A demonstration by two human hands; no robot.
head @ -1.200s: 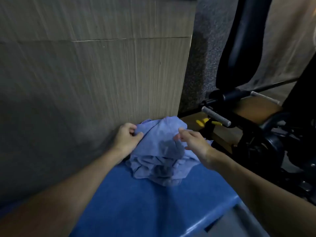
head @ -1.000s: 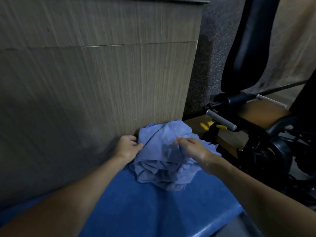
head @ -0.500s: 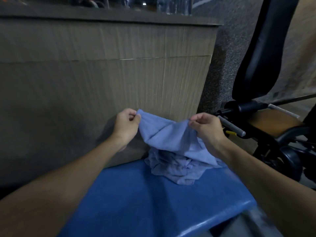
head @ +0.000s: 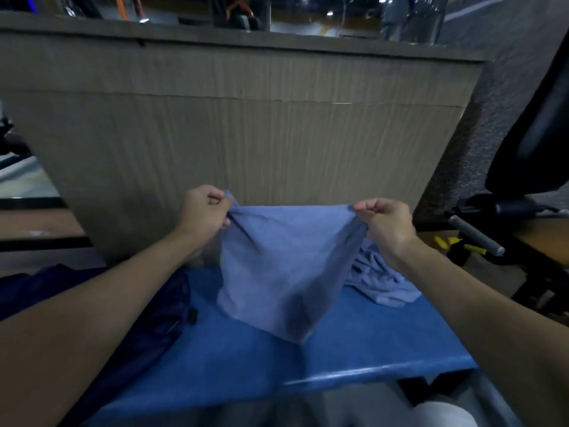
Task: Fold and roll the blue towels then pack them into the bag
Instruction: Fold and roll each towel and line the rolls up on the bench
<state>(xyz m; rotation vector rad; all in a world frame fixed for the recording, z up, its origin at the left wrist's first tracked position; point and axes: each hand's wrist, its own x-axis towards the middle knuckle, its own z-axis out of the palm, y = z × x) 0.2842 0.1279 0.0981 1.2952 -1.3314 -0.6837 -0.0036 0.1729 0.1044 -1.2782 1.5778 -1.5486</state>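
A light blue towel (head: 277, 266) hangs spread in the air above the blue bench (head: 354, 349). My left hand (head: 203, 214) pinches its upper left corner and my right hand (head: 385, 224) pinches its upper right corner. Its lower end droops to the bench surface. A crumpled pile of more blue towels (head: 378, 278) lies on the bench behind my right forearm. A dark navy bag (head: 147, 328) rests on the left part of the bench, partly hidden under my left forearm.
A tall wood-grain panel (head: 246, 134) stands right behind the bench. To the right is dark gym equipment with a grey handle bar (head: 475, 234), a black padded backrest (head: 535, 134) and yellow parts (head: 455, 243). The bench's front edge (head: 369, 372) is near me.
Both hands lifted one towel off the pile and pulled its top edge apart, so it now hangs spread out. The view tilted upward, and the bag came into sight at left.
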